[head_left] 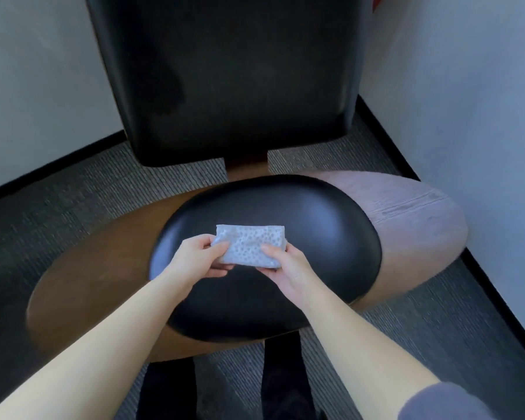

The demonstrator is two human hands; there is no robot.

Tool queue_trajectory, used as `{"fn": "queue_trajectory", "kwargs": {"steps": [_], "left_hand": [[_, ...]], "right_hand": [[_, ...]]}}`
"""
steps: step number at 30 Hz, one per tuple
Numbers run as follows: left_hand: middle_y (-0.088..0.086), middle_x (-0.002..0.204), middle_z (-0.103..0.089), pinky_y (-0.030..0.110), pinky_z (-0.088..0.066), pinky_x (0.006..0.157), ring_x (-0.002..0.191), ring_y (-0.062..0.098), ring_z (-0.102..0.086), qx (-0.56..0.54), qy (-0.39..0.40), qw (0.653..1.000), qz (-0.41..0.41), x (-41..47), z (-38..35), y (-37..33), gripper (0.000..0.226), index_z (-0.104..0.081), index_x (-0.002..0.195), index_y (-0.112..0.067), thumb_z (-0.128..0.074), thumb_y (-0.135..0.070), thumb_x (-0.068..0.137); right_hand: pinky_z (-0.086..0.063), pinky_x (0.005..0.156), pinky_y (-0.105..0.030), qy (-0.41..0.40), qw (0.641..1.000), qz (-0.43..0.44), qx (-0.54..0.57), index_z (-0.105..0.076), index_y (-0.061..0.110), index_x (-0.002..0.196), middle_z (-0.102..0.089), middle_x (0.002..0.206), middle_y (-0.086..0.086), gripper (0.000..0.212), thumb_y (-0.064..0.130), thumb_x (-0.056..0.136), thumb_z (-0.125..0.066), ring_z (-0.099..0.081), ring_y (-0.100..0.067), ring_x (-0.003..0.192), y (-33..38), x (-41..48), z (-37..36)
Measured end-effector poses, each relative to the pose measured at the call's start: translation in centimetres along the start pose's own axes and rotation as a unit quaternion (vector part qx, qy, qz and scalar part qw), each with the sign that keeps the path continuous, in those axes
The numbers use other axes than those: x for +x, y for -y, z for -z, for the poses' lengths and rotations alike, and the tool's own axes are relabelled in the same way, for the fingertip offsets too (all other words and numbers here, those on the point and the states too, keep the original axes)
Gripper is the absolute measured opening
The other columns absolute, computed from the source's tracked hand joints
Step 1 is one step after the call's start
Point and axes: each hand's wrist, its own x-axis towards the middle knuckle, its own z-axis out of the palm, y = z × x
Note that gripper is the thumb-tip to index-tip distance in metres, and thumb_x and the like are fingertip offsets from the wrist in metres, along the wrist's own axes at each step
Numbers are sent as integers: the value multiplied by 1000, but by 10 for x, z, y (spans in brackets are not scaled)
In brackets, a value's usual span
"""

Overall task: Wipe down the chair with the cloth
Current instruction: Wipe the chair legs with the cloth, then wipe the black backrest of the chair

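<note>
A chair stands in front of me with a black padded seat (300, 231) on a wide wooden base (415, 225) and a tall black backrest (231, 80). Above the seat I hold a folded pale blue cloth (249, 245) with a dotted texture. My left hand (194, 256) pinches its left edge between thumb and fingers. My right hand (285, 268) pinches its right lower corner, thumb on top. The cloth hangs just above the seat cushion; whether it touches the seat I cannot tell.
The chair sits in a corner: white walls (473, 116) close on the left and right, with black baseboards. Grey striped carpet (437, 328) covers the floor. My dark-trousered legs (282, 377) stand right at the seat's front edge.
</note>
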Motion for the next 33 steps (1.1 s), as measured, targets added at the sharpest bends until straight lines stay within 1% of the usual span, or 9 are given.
{"fn": "queue_trajectory", "kwargs": {"steps": [8, 11, 14, 17, 18, 22, 27, 30, 33], "left_hand": [[-2, 88, -70, 33, -55, 72, 81, 17, -65, 19, -82, 996, -20, 93, -73, 2, 11, -68, 89, -20, -59, -23, 94], [-3, 121, -63, 29, -47, 84, 109, 18, -57, 149, -111, 982, -42, 127, -77, 7, 22, -64, 116, -23, -60, -26, 94], [4, 160, -23, 46, -26, 116, 147, 27, -19, 386, -103, 915, -52, 158, -64, 14, 67, -32, 149, -23, -62, -38, 92], [4, 163, 15, 64, -6, 115, 149, 32, 15, 514, -82, 854, -8, 189, -51, 15, 101, 1, 155, -28, -62, -60, 84], [5, 161, 22, 68, -4, 113, 147, 33, 20, 538, -78, 839, 12, 198, -48, 17, 111, 11, 154, -28, -60, -69, 80], [9, 154, 37, 74, 2, 107, 143, 37, 30, 613, -73, 786, 33, 222, -35, 26, 130, 32, 147, -27, -46, -91, 65], [-1, 155, 36, 70, 6, 111, 143, 31, 31, 605, -52, 795, 9, 234, -3, 29, 132, 31, 147, -33, -45, -95, 58], [0, 156, 35, 70, 6, 110, 143, 33, 31, 605, -48, 794, 17, 240, 0, 30, 135, 32, 146, -32, -46, -95, 56], [3, 156, 35, 70, 6, 110, 143, 35, 31, 607, -44, 793, 12, 245, 2, 31, 138, 33, 146, -30, -45, -96, 54]], "right_hand": [[-56, 90, -33, -27, 992, 16, -121, -60, 11, 115, -70, 115, -6, 23, 4, 94, -58, -69, -17, 103, 55, 86, 65], [-52, 70, -21, -122, 949, 103, -273, -54, 12, 86, -64, 84, 7, 6, 10, 88, -60, -60, -3, 76, 67, 118, 70], [-29, 49, -16, -161, 875, 234, -391, -31, 17, 72, -38, 69, 15, 31, 4, 85, -55, -36, -1, 54, 76, 152, 75], [-47, 71, -22, -97, 761, 290, -573, -54, 13, 104, -61, 107, 7, 16, 5, 91, -54, -58, -9, 89, 89, 182, 79], [-47, 79, -27, -65, 704, 273, -652, -50, 14, 128, -60, 120, 0, 37, 6, 92, -53, -58, -19, 99, 90, 195, 84], [-39, 97, -27, 4, 525, 208, -825, -13, 9, 154, -16, 163, -10, 74, -7, 91, -47, -32, -27, 143, 74, 232, 97], [-40, 73, -25, -39, 541, 248, -803, -36, 11, 145, -42, 146, -10, 54, 1, 94, -50, -51, -23, 117, 76, 264, 72], [-42, 73, -30, -39, 564, 213, -797, -46, 9, 138, -56, 127, -16, 41, 10, 98, -43, -58, -30, 107, 82, 294, 45], [-40, 79, -30, -8, 533, 218, -818, -51, 7, 133, -60, 120, -14, 37, 15, 98, -42, -56, -32, 110, 84, 315, 22]]}}
